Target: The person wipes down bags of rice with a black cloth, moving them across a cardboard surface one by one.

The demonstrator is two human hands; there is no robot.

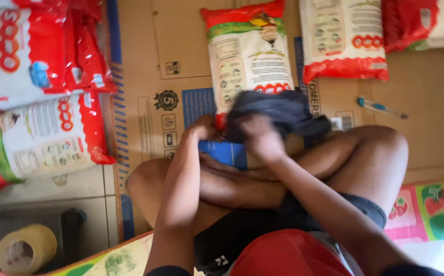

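I sit cross-legged on flattened cardboard (181, 46). Both hands are raised over my shins and hold a dark blue-black cloth bundle (278, 115). My left hand (205, 128) grips its left edge. My right hand (263, 138) is blurred and closes on the cloth's underside. Just beyond the cloth lies a white, red and green sack (247, 51), its lower end hidden by the bundle. A blue flat item (224, 152) shows under my left wrist.
More red and white sacks lie at the left (38, 133), the top left (28, 46) and the top right (342, 38). A blue pen (380, 107) rests on the cardboard. A roll of tape (26, 249) sits at the bottom left. A strawberry-print mat (436, 209) lies at the right.
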